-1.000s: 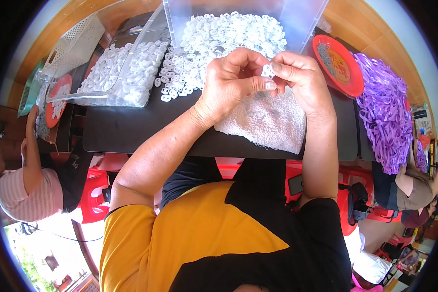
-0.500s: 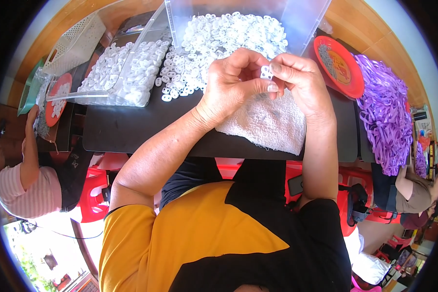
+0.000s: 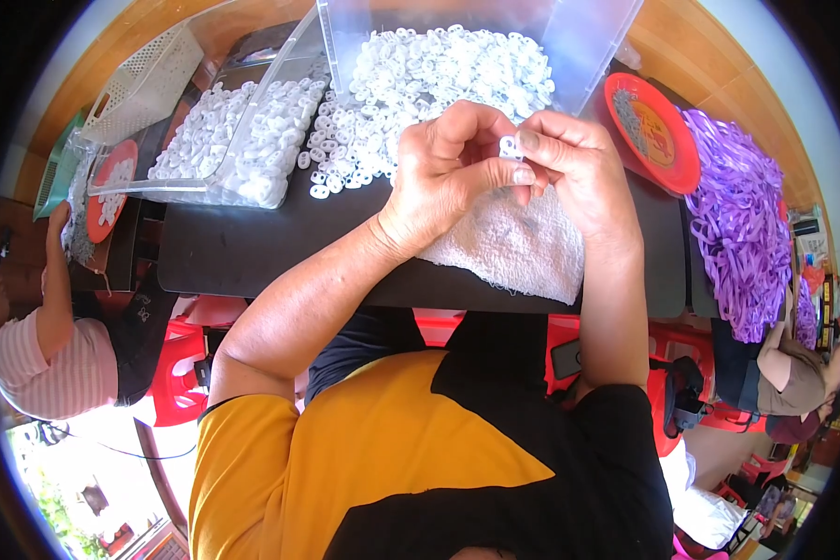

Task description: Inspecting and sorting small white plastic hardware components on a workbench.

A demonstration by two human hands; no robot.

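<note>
Both my hands meet above a white towel (image 3: 518,252) on the black table (image 3: 252,247). My left hand (image 3: 453,168) and my right hand (image 3: 574,168) pinch one small white plastic ring (image 3: 509,147) between their fingertips. Just beyond them lies a big heap of the same white rings (image 3: 420,84), spilling from a clear plastic bin (image 3: 579,33).
A second clear bin with white rings (image 3: 224,140) stands at the left, a white basket (image 3: 145,84) behind it. A red plate (image 3: 653,131) and a pile of purple strips (image 3: 742,224) lie at the right. Another person (image 3: 51,345) sits at the left, one more at the right edge.
My hands have stayed together over the towel, with only small finger shifts on the ring. The person at the left has moved an arm slightly.
</note>
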